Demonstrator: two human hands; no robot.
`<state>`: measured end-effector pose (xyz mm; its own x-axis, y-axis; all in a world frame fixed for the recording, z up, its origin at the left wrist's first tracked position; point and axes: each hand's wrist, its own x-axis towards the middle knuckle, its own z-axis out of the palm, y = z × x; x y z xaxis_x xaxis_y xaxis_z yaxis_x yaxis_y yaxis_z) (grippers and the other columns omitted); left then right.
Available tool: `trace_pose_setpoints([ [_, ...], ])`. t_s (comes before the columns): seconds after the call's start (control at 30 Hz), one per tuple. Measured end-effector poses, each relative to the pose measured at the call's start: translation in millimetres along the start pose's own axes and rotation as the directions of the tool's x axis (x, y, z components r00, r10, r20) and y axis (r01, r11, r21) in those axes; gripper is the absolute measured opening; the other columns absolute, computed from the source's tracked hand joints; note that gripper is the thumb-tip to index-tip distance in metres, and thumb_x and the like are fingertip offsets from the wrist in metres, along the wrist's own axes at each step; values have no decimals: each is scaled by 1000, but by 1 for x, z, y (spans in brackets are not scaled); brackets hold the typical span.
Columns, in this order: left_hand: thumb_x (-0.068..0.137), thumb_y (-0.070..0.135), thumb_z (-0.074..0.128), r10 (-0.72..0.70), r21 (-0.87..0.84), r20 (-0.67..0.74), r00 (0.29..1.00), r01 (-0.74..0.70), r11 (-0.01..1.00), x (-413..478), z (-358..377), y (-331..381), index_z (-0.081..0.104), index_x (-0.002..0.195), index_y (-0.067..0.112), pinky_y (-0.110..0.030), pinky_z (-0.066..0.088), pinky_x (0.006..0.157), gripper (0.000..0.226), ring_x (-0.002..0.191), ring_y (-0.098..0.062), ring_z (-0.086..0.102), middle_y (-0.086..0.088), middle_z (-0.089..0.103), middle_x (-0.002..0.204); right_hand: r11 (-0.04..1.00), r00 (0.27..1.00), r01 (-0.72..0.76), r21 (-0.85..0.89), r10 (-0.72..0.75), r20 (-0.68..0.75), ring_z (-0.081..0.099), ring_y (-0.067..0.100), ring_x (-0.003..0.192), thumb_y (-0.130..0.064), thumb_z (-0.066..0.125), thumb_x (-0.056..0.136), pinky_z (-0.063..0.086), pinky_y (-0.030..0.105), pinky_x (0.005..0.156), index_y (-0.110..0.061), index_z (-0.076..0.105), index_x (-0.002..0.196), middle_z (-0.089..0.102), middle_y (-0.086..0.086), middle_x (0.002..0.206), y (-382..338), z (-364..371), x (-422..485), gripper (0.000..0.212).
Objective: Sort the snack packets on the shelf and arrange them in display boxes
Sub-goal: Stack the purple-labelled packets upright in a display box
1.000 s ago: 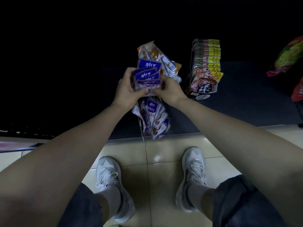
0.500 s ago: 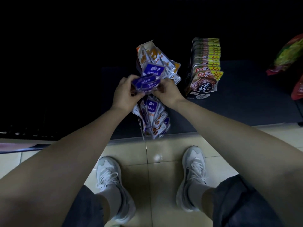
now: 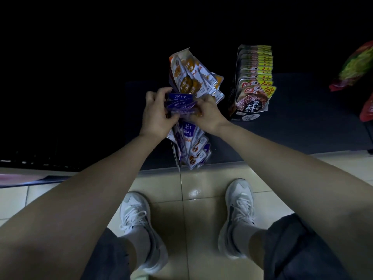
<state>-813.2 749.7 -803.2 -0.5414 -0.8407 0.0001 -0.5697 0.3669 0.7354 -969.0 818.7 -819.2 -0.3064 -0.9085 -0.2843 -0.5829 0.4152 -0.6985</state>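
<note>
**A:** Where are the purple packets (image 3: 179, 103)?

**B:** They're bunched in a stack over the middle of the first display box (image 3: 181, 54) on the shelf (image 3: 302, 130). The left grip (image 3: 156, 116) wraps one end and the right grip (image 3: 210, 116) pinches the other, so both are closed on the stack. I'd guess this is to square its edges so it drops in as one block.

**A:** Why there?

**B:** Orange packets (image 3: 191, 77) fan out at the far end. More purple ones (image 3: 191, 142) lean at the near end, by the shelf's lip. Like probably goes with like.

**A:** And to the right?

**B:** A second box (image 3: 249, 116) stands apart, with its grey-and-yellow packets (image 3: 257, 77) upright in a tidy row. That looks like the finished pattern.
</note>
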Motion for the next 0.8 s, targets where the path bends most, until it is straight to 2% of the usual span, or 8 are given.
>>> trace_pose_setpoints([
  [0.1,81,10,73,-16,-16,52,999,17,1000,1,3,2,41,139,14,-16,42,89,66,98,-12,53,-8,37,125,1000,997,14,12,-13,-70,39,24,123,-15,66,86,34,21,104,-9,46,137,40,11,121,-1,0,-2,55],
  [0.17,82,11,72,-29,-24,75,997,30,999,1,9,3,36,143,12,-20,42,96,70,106,-13,52,-12,35,129,987,990,61,150,-41,-137,54,20,107,-10,67,82,46,25,92,-8,42,139,49,14,123,1,1,-6,62],
  [0.23,84,15,72,-46,-32,81,996,48,998,3,12,1,30,147,10,-25,42,103,76,113,-17,52,-13,34,132,980,981,96,175,-63,-184,57,17,96,-12,67,84,49,26,86,-10,45,139,51,13,118,2,2,-8,59],
  [0.4,87,18,69,-65,4,99,993,65,998,3,8,-6,24,150,10,-23,39,103,79,114,-19,50,-13,32,133,995,986,84,54,-76,-146,44,25,125,-13,63,91,37,26,105,-12,38,146,50,15,130,2,2,-4,60],
  [0.5,86,23,71,-74,-34,129,989,79,996,1,10,-5,20,152,10,-21,41,98,84,106,-15,50,-12,30,134,983,983,112,147,-87,-163,57,20,106,-12,68,85,50,31,93,-10,38,144,54,13,123,3,3,-3,65],
  [0.57,87,21,70,-70,-45,118,991,75,996,2,13,-4,21,151,9,-24,40,103,82,115,-18,49,-14,30,134,968,974,156,196,-118,-192,60,14,94,-19,70,84,54,28,83,-16,38,142,51,8,122,6,0,-7,66],
  [0.7,89,16,66,-71,-34,84,994,74,997,4,15,-3,26,149,10,-23,36,104,73,123,-21,47,-14,32,135,953,917,300,46,-275,-290,58,16,101,-35,69,86,52,31,88,-18,61,127,53,4,114,9,-5,-14,45],
  [0.8,88,17,68,-62,-37,62,996,64,997,5,13,-4,32,147,10,-27,42,102,70,114,-18,52,-13,34,133,941,889,339,-18,-327,-320,60,17,92,-26,70,86,49,24,80,-7,73,109,62,10,105,7,-3,-8,30],
])
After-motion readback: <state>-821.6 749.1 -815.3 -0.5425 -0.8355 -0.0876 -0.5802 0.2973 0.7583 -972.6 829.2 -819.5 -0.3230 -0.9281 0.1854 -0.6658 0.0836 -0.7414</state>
